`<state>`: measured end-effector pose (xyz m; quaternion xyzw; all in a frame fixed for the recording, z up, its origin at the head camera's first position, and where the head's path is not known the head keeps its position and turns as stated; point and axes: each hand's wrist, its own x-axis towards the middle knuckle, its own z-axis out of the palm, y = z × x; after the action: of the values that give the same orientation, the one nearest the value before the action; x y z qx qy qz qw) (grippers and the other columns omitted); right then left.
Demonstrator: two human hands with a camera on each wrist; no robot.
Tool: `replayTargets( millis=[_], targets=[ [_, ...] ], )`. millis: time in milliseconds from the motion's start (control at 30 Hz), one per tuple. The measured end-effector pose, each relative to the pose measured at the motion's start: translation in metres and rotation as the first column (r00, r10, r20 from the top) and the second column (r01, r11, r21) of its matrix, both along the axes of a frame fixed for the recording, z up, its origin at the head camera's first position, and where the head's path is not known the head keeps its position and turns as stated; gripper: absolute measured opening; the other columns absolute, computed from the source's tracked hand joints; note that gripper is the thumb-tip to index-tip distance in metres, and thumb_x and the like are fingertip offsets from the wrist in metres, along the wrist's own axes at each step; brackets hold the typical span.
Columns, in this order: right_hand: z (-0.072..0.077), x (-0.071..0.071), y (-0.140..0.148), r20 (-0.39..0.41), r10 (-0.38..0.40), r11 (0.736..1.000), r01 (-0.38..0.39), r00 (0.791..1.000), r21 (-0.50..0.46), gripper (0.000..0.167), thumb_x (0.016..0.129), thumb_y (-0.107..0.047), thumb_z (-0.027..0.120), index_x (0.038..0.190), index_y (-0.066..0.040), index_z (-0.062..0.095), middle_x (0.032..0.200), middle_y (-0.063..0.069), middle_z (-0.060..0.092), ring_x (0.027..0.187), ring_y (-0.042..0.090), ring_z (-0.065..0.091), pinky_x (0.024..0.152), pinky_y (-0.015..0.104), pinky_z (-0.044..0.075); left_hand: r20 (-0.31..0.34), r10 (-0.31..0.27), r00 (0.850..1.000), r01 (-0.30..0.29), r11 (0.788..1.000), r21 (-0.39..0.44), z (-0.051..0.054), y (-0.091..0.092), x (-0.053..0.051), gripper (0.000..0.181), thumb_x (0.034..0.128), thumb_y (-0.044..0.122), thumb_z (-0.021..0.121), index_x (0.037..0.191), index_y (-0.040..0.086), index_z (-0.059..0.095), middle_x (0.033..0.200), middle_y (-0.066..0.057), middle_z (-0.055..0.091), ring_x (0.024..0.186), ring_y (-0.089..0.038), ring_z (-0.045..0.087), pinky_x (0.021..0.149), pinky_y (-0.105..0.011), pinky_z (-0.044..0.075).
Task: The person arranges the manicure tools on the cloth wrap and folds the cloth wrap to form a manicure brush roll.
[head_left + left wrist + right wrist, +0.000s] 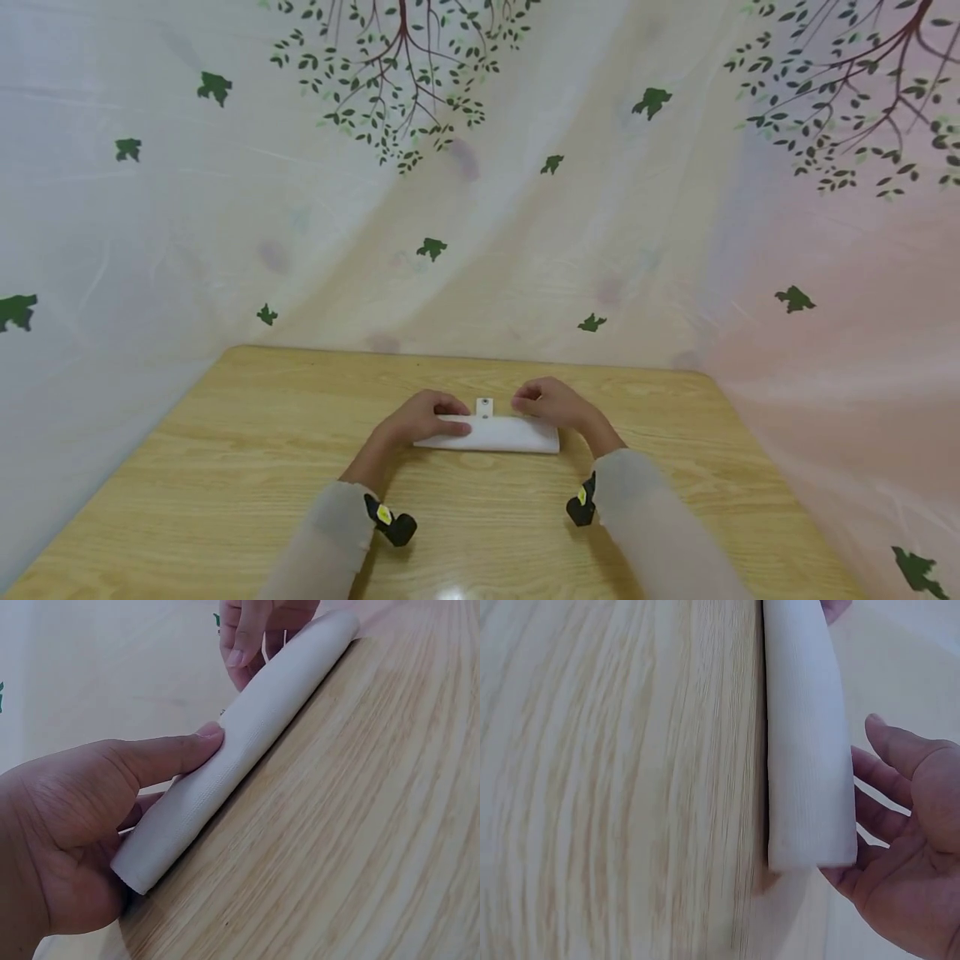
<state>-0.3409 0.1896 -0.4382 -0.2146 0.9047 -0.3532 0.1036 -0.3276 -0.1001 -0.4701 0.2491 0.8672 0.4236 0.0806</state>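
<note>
A long white pouch [513, 435], folded or rolled flat, lies crosswise on the wooden table. From its far edge a short white tab [484, 407] with metal snaps sticks out. My left hand [420, 418] holds the pouch's left part, its thumb on top and its fingers behind; in the left wrist view the thumb [202, 742] presses the stitched surface. At the other end, my right hand [557, 404] is behind the far edge. Seen in the right wrist view, its thumb [900, 746] stands off the pouch and its loosely bent fingers [881, 780] lie along the edge, partly hidden.
The wood-grain table [480, 517] reaches back to a pale curtain [495, 292] printed with leaves and branches. Black wrist cameras [393, 523] sit on both light sleeves [652, 508].
</note>
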Motion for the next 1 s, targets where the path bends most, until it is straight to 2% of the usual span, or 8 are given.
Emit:
replayTargets(
  millis=[200,400,533,633,1000],
  targets=[
    [0.003,0.0,-0.023,-0.039,0.003,0.998,0.0,0.999,0.069,0.018,0.103,-0.024,0.064,0.108,-0.009,0.072,0.097,-0.001,0.068,0.09,0.014,0.059,0.084,0.036,0.049,0.001,-0.003,1.0,0.003,1.0,0.007,-0.001,-0.002,0.0,0.027,0.0903,0.03,0.08,0.109,0.012,0.077,0.104,0.003,0.075,0.098,-0.011,0.065,0.094,-0.035,0.048],
    [0.004,0.001,-0.039,-0.028,-0.009,0.994,0.012,1.0,0.108,0.029,0.102,-0.026,0.066,0.12,-0.004,0.069,0.108,0.007,0.07,0.1,0.021,0.063,0.092,0.043,0.051,0.008,-0.002,1.0,0.002,1.0,-0.006,-0.002,-0.002,-0.001,0.028,0.0908,0.033,0.08,0.111,0.014,0.077,0.106,0.005,0.075,0.101,-0.011,0.064,0.096,-0.037,0.048],
    [0.002,0.0,-0.046,-0.013,-0.016,0.995,0.017,1.0,0.103,0.039,0.102,-0.029,0.065,0.129,-0.001,0.065,0.116,0.011,0.069,0.108,0.025,0.064,0.097,0.047,0.05,0.008,0.002,1.0,-0.002,1.0,-0.006,-0.003,-0.001,-0.001,0.027,0.0908,0.032,0.08,0.111,0.014,0.077,0.106,0.005,0.074,0.102,-0.012,0.064,0.096,-0.037,0.049],
    [-0.002,0.0,-0.049,-0.006,-0.028,0.995,0.028,1.0,0.092,0.04,0.102,-0.029,0.065,0.131,-0.001,0.064,0.118,0.012,0.069,0.11,0.026,0.063,0.098,0.047,0.049,0.009,0.0,1.0,0.0,1.0,-0.001,-0.003,-0.001,-0.001,0.027,0.0908,0.031,0.08,0.111,0.013,0.077,0.106,0.004,0.074,0.102,-0.012,0.064,0.097,-0.037,0.049],
    [-0.009,-0.003,-0.054,-0.013,-0.072,0.996,0.073,0.997,0.046,0.031,0.101,-0.022,0.065,0.124,-0.001,0.07,0.118,0.009,0.071,0.112,0.024,0.064,0.101,0.046,0.048,0.016,0.012,1.0,-0.012,1.0,0.007,-0.002,-0.001,0.003,0.027,0.0907,0.031,0.08,0.111,0.012,0.077,0.106,0.003,0.074,0.103,-0.014,0.064,0.098,-0.04,0.048]
  ],
)
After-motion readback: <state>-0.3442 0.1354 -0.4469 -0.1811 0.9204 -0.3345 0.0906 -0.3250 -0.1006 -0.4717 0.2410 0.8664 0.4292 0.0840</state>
